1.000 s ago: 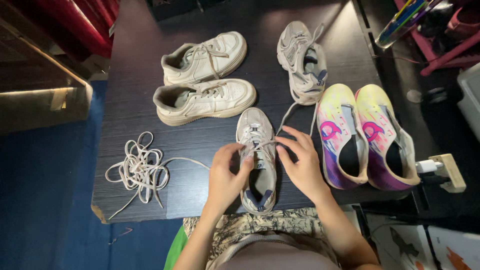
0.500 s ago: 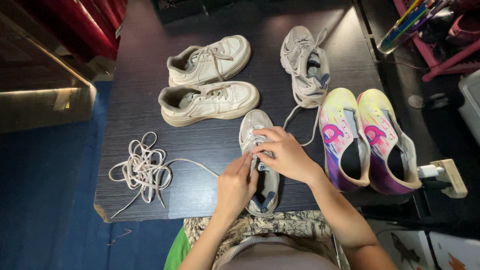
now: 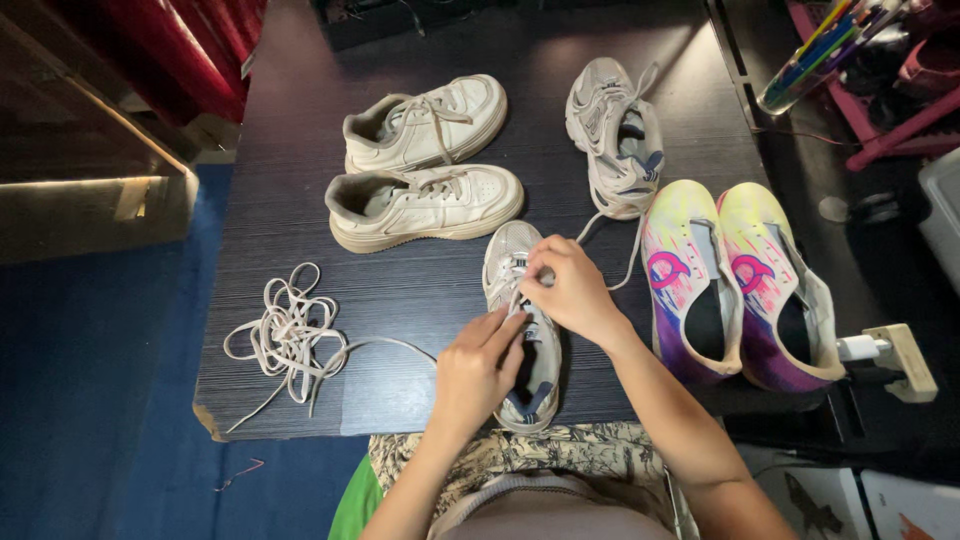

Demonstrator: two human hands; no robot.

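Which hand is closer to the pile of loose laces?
Left. The left hand sits on the grey shoe, on the side nearer the laces; the right hand is farther off.

Both hands on grey sneaker

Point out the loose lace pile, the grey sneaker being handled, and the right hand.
Lace pile [image 3: 288, 335]: head view, centre of the tangle.
Grey sneaker [image 3: 507, 250]: head view, on its toe cap.
Right hand [image 3: 572, 292]: head view, back of the hand, over the sneaker's laces.
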